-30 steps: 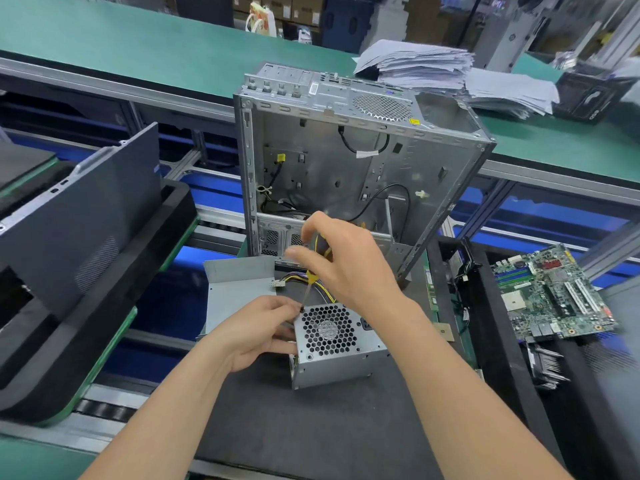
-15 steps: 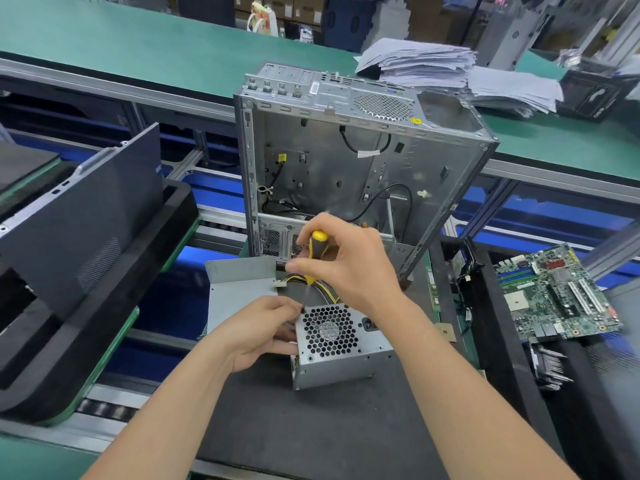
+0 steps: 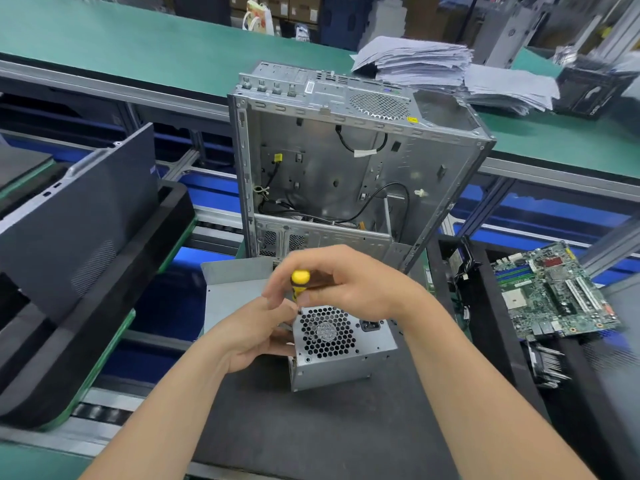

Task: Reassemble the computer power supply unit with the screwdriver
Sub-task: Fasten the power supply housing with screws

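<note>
A silver power supply unit (image 3: 341,355) with a honeycomb fan grille stands on the dark mat (image 3: 311,434) in front of me. My left hand (image 3: 258,336) grips its left side near the top corner. My right hand (image 3: 349,284) holds a yellow-handled screwdriver (image 3: 300,282) upright, its tip at the unit's upper left corner by the grille. A loose grey metal cover (image 3: 232,282) lies behind the unit on the left.
An open, empty computer case (image 3: 346,168) stands upright just behind the unit. A green motherboard (image 3: 554,292) lies at the right on a black tray. A dark side panel (image 3: 76,209) leans in a black tray at the left. Paper stacks (image 3: 433,67) sit on the far green bench.
My right hand has lowered and turned the screwdriver more upright, bringing its tip down onto the unit's upper left corner. The left hand keeps its grip on the unit.
</note>
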### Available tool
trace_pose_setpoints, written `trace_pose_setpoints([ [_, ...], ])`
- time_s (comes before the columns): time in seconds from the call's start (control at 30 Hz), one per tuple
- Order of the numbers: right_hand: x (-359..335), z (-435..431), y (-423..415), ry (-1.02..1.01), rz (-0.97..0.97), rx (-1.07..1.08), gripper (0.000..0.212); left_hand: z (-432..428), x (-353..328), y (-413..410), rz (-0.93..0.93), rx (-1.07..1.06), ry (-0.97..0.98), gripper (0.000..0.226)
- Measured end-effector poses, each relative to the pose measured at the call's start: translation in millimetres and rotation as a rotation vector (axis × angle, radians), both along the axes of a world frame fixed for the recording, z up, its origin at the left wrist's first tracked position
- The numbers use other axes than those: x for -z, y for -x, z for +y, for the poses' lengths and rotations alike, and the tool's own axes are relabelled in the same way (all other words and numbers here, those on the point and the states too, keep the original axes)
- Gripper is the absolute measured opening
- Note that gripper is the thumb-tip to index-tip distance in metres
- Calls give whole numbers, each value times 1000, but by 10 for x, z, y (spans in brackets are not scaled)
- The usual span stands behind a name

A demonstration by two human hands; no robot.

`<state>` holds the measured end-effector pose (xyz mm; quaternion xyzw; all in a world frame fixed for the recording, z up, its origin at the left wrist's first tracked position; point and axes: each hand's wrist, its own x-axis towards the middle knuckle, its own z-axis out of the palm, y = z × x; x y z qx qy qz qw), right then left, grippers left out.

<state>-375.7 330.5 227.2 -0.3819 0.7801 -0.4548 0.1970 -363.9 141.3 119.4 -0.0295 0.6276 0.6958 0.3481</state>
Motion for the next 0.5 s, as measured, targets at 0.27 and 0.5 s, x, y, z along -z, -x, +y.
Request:
trace_pose_setpoints([
  [0.27,156,-144,41,-107,405,726,37,11,13,19,-62,-42,38,19],
  [0.5,138,-39,20,-64,296,488,22,6,13,21,-72,-34,23,18],
])
